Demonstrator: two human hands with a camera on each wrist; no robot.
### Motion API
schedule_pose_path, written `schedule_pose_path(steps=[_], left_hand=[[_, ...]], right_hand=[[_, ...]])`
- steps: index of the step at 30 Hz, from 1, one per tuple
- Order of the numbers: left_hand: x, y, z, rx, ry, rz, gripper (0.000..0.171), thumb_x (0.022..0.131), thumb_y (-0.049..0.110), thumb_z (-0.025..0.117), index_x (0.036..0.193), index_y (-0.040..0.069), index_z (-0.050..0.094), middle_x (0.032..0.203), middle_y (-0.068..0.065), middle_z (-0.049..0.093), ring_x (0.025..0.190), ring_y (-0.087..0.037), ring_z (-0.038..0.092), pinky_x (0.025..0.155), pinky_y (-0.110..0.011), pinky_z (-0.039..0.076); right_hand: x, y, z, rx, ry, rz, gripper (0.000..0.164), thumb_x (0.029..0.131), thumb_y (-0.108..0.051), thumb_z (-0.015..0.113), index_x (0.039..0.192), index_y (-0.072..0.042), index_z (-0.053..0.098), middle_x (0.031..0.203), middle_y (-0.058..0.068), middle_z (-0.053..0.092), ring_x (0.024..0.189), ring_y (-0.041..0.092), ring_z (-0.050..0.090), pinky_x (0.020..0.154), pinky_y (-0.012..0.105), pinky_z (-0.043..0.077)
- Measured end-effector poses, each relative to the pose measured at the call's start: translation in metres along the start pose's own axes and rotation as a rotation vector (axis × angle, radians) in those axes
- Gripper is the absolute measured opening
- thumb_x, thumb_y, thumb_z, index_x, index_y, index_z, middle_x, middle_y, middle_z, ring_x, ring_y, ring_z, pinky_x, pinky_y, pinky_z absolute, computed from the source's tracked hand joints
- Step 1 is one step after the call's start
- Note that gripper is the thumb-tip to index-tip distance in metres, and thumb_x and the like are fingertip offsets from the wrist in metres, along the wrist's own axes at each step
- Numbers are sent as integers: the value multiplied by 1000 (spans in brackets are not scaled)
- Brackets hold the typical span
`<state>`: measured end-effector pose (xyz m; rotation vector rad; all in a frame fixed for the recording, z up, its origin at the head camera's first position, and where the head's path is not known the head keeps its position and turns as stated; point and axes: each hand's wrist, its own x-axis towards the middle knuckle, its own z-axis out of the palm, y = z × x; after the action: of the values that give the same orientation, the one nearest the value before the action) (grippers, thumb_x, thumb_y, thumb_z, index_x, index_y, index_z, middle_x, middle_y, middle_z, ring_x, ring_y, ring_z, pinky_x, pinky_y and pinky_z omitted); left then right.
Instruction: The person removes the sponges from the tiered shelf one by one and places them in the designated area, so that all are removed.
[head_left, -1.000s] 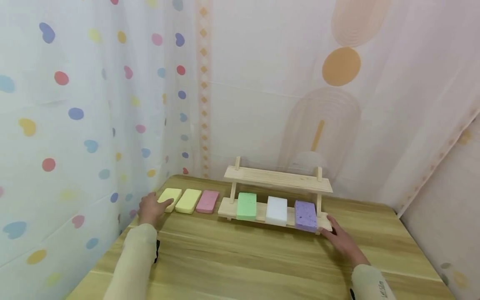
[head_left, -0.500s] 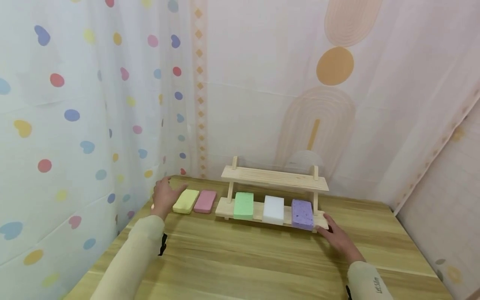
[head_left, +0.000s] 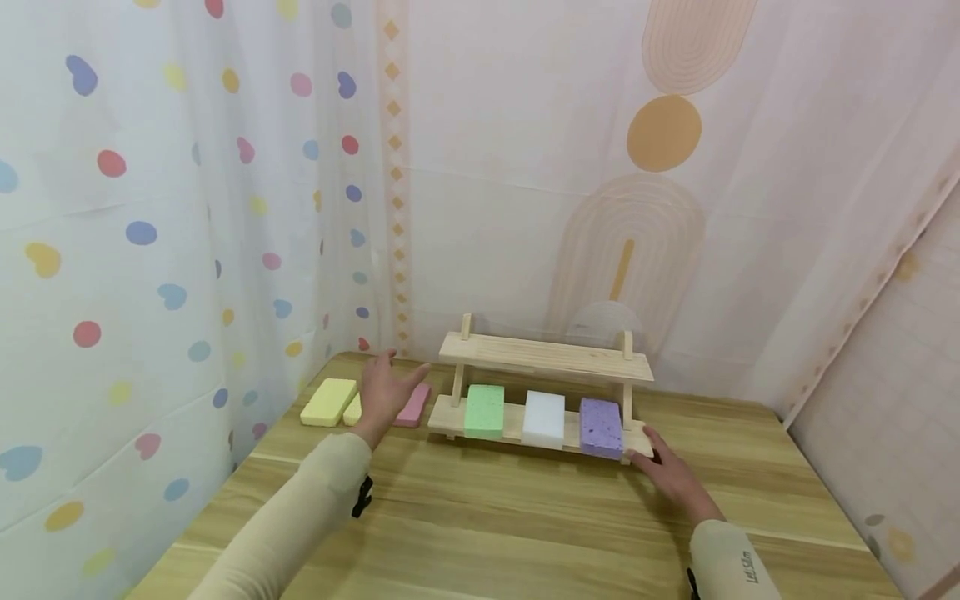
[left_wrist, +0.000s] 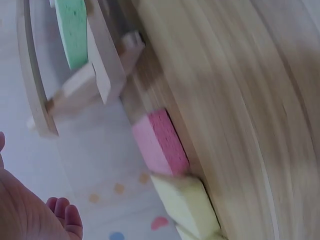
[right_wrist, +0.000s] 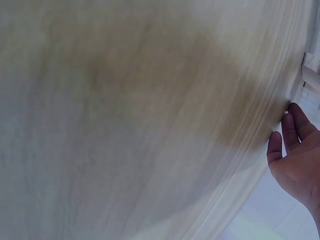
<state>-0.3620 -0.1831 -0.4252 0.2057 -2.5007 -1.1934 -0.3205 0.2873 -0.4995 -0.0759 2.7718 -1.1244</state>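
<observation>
My left hand (head_left: 384, 393) is over the row of sponges on the table, fingers spread, nothing in it. Below it, a pink sponge (head_left: 415, 407) and a yellow sponge (head_left: 352, 410) are partly hidden; the left wrist view shows both the pink sponge (left_wrist: 162, 142) and a yellow one (left_wrist: 187, 205) lying flat, apart from the hand. Another yellow sponge (head_left: 328, 402) lies furthest left. With thumb and fingers, my right hand (head_left: 677, 479) holds the right end of a two-tier wooden shelf (head_left: 547, 353). Its lower board carries green (head_left: 485, 412), white (head_left: 543, 419) and purple (head_left: 601, 427) sponges.
The shelf's upper board bears nothing. The wooden table (head_left: 510, 517) stretches in front of the shelf. A dotted curtain (head_left: 165, 250) hangs along the left side, and a patterned curtain (head_left: 510, 167) hangs behind the shelf.
My left hand has left the furthest-left yellow sponge and moved right, past the second yellow one, to above the pink sponge. The right hand stays at the shelf's end.
</observation>
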Motion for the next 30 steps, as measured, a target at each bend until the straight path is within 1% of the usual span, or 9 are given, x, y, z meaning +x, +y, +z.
schedule_pose_path(steps=[6,10,13,17,21,24,27,30], left_hand=[[-20,15,24,-86,-19,-9,83,88,47,71,146,-2,38,140,-25,43,126,-43,43,103,-58,36],[-37,22,41,-126,-39,-22,83,88,45,72,145,-4,38,136,-24,44,123,-40,46,99,-56,40],[-51,26,52,-145,-35,-33,82,87,44,74,143,-5,39,134,-24,45,120,-38,46,98,-54,41],[-65,32,67,-124,-16,-18,80,87,45,74,138,-7,41,131,-26,46,118,-40,46,96,-54,40],[-78,38,82,-98,-5,-18,84,85,46,76,138,-8,41,131,-27,43,121,-41,43,99,-55,38],[-87,39,95,-85,14,-30,87,83,46,78,139,-9,41,132,-27,43,123,-40,41,103,-54,35],[-94,38,106,-66,55,-52,88,80,47,80,137,-9,43,130,-27,45,119,-41,42,100,-53,37],[-98,38,115,-31,93,-82,90,77,49,82,136,-8,45,128,-27,46,115,-41,45,96,-52,41]], right_hand=[[-1,-1,-2,5,-8,-9,89,98,-62,43,159,-8,6,153,38,16,136,61,18,105,72,20],[-2,-3,-2,4,-5,-8,89,98,-61,44,159,-7,7,153,39,17,136,62,19,105,72,21],[-3,-3,-2,2,-12,-10,89,98,-61,44,159,-7,7,152,39,19,135,61,21,105,72,23],[-3,-5,-4,14,-18,-22,89,99,-60,44,159,-7,6,151,39,21,136,59,22,105,71,24],[-3,-5,-6,5,-15,-24,88,99,-59,44,159,-7,6,152,39,20,136,59,21,105,71,23],[-3,-5,-6,-9,-17,-22,88,99,-59,44,159,-6,6,151,39,21,136,60,21,105,71,24],[-3,-4,-5,-12,-16,-29,88,99,-59,44,159,-6,7,151,39,22,135,60,23,104,71,25],[-3,-4,-4,-13,-16,-30,89,99,-61,44,159,-6,7,151,39,21,135,61,23,104,71,25]])
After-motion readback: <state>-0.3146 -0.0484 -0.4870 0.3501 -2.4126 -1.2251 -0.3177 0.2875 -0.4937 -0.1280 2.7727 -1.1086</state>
